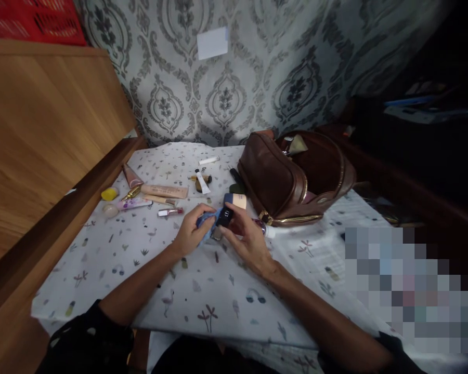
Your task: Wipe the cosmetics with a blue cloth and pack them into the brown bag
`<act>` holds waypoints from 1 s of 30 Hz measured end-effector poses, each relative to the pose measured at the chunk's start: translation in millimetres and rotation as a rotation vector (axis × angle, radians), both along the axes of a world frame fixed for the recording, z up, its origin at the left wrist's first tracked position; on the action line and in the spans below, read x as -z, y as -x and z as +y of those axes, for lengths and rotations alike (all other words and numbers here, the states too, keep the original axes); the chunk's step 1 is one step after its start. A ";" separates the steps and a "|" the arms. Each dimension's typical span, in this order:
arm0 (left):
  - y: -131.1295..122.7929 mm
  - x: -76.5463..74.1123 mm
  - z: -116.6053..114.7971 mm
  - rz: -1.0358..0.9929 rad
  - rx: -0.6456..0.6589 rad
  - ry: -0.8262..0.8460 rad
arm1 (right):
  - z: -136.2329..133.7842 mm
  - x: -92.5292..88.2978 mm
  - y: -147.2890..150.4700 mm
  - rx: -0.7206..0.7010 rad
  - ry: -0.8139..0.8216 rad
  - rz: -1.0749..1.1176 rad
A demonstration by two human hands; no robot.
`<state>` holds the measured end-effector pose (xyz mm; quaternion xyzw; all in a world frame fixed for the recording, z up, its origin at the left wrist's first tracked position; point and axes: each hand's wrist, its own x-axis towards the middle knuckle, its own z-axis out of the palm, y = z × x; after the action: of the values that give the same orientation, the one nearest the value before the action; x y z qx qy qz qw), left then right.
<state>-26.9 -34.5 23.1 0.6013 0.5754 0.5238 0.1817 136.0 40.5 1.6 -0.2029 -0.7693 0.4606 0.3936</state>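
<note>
The wooden cabinet (42,145) fills my nine o'clock side, with one red crate (31,21) on top of it. In front of me lies the table under one white cloth (203,296) printed with small flamingos, plants and headphones. One brown leather bag (273,182) sits at two o'clock from my hands, its gold zip open; I see no brand on it. One blank white note (212,42) is stuck to the wallpaper at twelve.

My two hands meet at the centre of the table. My left hand (189,231) is closed on a blue cloth (208,221), pressing it against a small black case (225,216), which my right hand (249,241) pinches in its fingers. The case has a pale mark, too small to read.

Loose cosmetics spread from ten to twelve o'clock; I count at least ten. Among them are one long peach tube (166,191), one pink tube (131,176), one beige bottle (237,200), one white tube (203,183), one yellow sponge (109,194) and one lipstick (170,212). Their labels are illegible.
</note>
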 end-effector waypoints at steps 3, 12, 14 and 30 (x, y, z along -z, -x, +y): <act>6.2 1.3 4.1 0.024 0.104 0.068 | 4.4 -2.9 -2.4 0.008 0.023 -0.019; 20.3 0.7 10.9 0.151 0.195 0.207 | 18.0 -4.3 -0.6 0.001 0.218 0.101; 18.6 1.5 10.1 0.112 0.163 0.197 | 20.0 -3.3 0.9 -0.014 0.248 0.125; -0.4 -1.8 -1.6 0.063 0.048 -0.074 | 11.5 -9.4 2.7 0.019 0.122 -0.057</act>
<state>-26.5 -36.1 24.9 0.6373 0.5465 0.5211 0.1536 133.2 52.0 10.9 -0.2469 -0.7487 0.4969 0.3627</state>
